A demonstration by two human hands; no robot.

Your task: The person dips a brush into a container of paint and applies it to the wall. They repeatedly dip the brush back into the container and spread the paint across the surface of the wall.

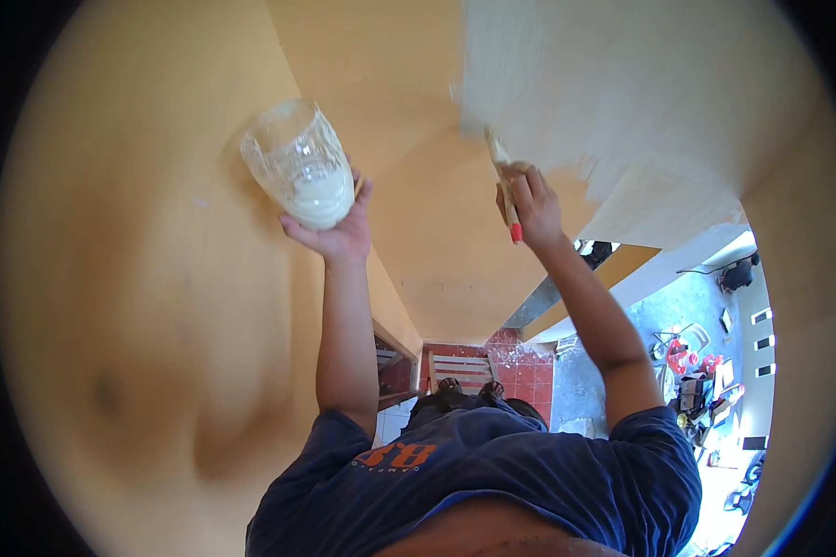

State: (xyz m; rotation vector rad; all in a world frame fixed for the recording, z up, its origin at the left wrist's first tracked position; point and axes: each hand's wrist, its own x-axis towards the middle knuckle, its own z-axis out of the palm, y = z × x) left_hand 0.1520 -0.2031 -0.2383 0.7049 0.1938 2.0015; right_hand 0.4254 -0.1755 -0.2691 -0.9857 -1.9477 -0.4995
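My left hand (336, 232) is wrapped round the base of a clear plastic container (297, 153), which tilts a little and has white paint (320, 197) in its lower part. Streaks of paint coat the inside of its walls. In my right hand (532, 200) is a paintbrush (499, 148) with a red-tipped handle, its bristle end upward against the wall. Around the bristles, the orange-yellow wall (390, 121) meets a patch of whitish paint (604, 88) that spreads up and to the right.
Below me, a slatted wooden piece (462, 369) stands on red floor tiles (534, 376) spotted with white. A side wall (158, 232) runs close on my left. Down at the right, assorted items (701, 390) lie on a grey floor (646, 311).
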